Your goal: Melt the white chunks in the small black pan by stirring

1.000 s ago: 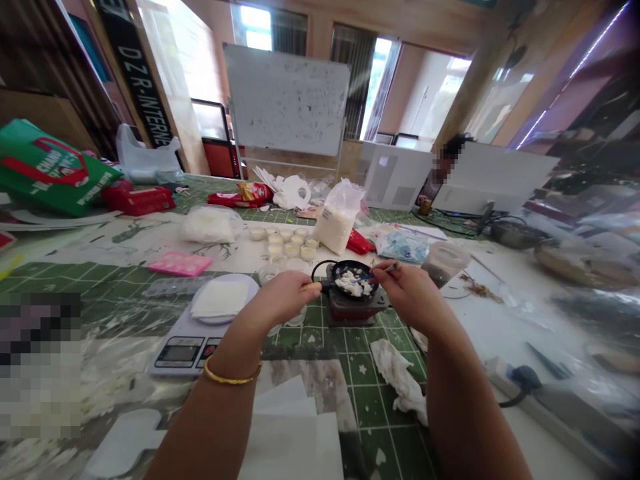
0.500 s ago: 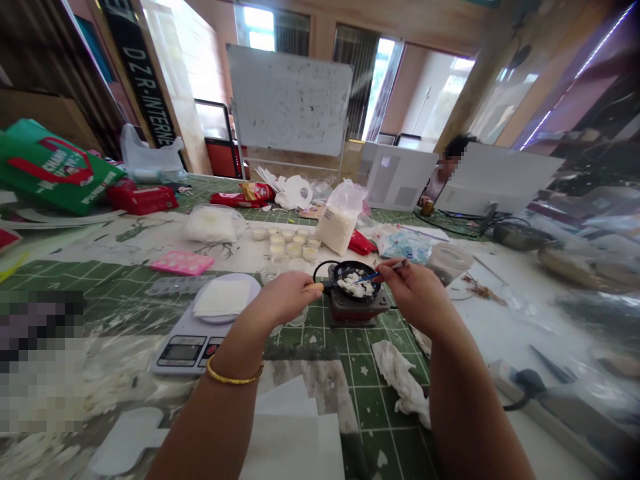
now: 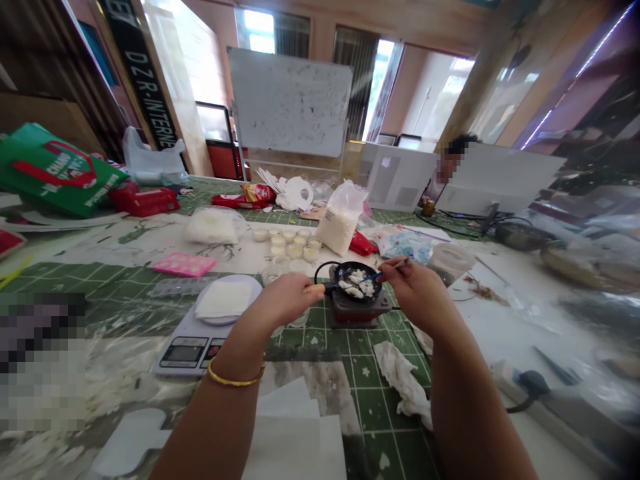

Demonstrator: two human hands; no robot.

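Just right of centre, the pan is being gripped at its handle by the left hand, seemingly against sliding, while a thin tool is being pinched over white pieces by the right hand.

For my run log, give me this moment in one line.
left hand: grips pan handle | right hand: holds thin blue tool in frying pan | pan: white pieces

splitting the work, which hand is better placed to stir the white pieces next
Right, I'd say: the right hand holds a thin tool reaching over the white pieces in the black pan, while the left hand grips its handle.
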